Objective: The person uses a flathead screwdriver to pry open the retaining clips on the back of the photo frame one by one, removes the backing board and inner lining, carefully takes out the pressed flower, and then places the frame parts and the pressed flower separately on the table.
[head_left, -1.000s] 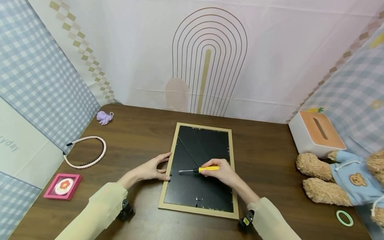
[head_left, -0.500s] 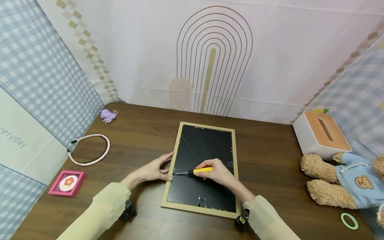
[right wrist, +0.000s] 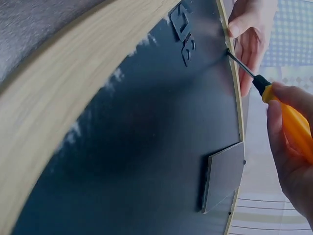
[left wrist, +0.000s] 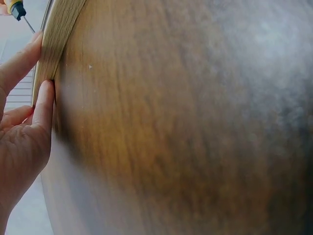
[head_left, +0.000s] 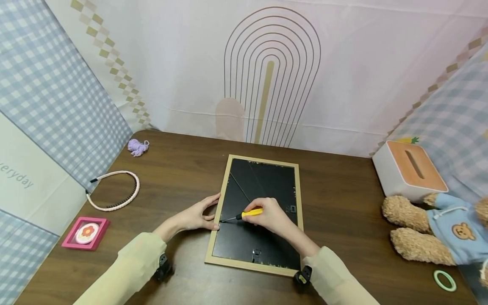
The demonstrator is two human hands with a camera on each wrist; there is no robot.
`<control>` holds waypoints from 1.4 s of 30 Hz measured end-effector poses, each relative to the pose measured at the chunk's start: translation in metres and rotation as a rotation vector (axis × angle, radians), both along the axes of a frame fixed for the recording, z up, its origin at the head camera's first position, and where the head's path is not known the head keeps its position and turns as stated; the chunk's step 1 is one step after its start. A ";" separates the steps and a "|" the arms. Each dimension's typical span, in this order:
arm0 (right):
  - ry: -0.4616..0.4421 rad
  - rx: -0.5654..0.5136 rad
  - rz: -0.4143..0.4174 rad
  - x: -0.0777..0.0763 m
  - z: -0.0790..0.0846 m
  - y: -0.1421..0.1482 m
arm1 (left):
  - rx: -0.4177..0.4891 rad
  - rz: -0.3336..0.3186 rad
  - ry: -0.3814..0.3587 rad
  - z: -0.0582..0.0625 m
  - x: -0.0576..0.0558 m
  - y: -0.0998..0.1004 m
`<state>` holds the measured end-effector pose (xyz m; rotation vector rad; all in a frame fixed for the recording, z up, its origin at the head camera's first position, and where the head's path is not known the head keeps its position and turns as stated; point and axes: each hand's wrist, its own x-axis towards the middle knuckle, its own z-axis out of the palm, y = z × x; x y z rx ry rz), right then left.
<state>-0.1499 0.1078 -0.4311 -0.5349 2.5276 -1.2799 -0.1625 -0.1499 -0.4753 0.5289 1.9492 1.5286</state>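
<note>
A picture frame (head_left: pixel 249 266) with a light wood border lies face down on the table, its black backing board (head_left: pixel 248 241) upward. At its left border, my left hand (head_left: pixel 194 217) rests with thumb and fingers stretched against the wood; the left wrist view shows fingertips (left wrist: pixel 45 90) touching the edge. My right hand (head_left: pixel 270 217), over the board, grips the yellow handle of a screwdriver (right wrist: pixel 296 125). The screwdriver's tip touches a small dark tab (right wrist: pixel 228 52) at the left border, close to my left thumb. A stand flap (right wrist: pixel 224 177) lies on the board.
On the left are purple yarn (head_left: pixel 137 147), a headband (head_left: pixel 133 190) and a pink box (head_left: pixel 102 233). To the right stand a tissue box (head_left: pixel 389 178), a teddy bear (head_left: pixel 450 237) and a green ring (head_left: pixel 436 281). A fabric backdrop (head_left: pixel 183 76) closes the far side.
The right hand has moved left with the screwdriver, bringing its tip to the left border, and the handle has since tilted up. The left hand stays at the frame. The head view shifted slightly.
</note>
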 end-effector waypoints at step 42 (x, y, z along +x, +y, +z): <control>0.209 0.108 0.066 0.000 0.010 -0.011 | 0.000 -0.006 0.003 -0.001 0.000 -0.001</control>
